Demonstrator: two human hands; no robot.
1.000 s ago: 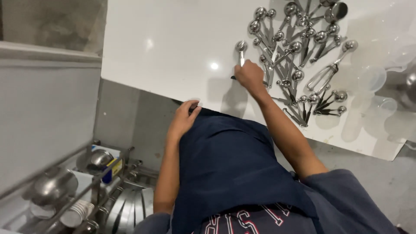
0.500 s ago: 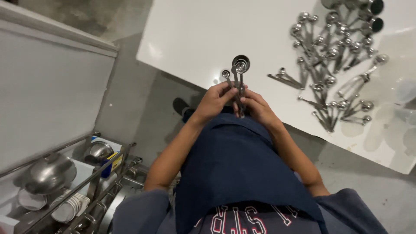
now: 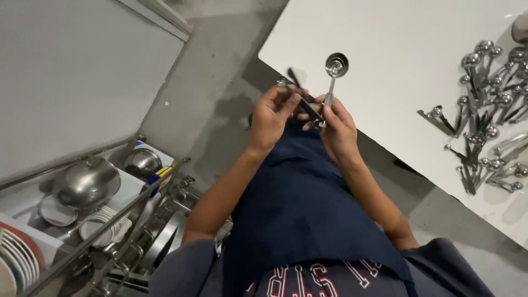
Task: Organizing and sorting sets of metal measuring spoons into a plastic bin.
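So a set of metal measuring spoons (image 3: 330, 82) is being held up in front of the body, just past the near-left edge of the white table (image 3: 396, 66), over the grey floor (image 3: 220, 82). 1 spoon is swung out from the rest, and its long axis runs almost straight away from the grip toward the far side: handle pinched low, round bowl at the far end, tipped a touch to the right.

The right hand (image 3: 338, 129) is closed on the bottom of that handle, thumb and fingertips pressed together around it. The left hand (image 3: 272, 115) is curled around the other spoons of the set, which are fanned out to the far left as darker blades; how tight that pinch is can't really be told, since the fingers hide the contact. The 2 hands are almost touching at the point where the handles meet, so the joint of the set sits right between them, and the raised bowl is nearer the right hand.

A big loose pile of similar spoons (image 3: 484, 110) is spread on the table well off to the right. A rack of steel bowls and plates (image 3: 82, 203) sits low on the left.
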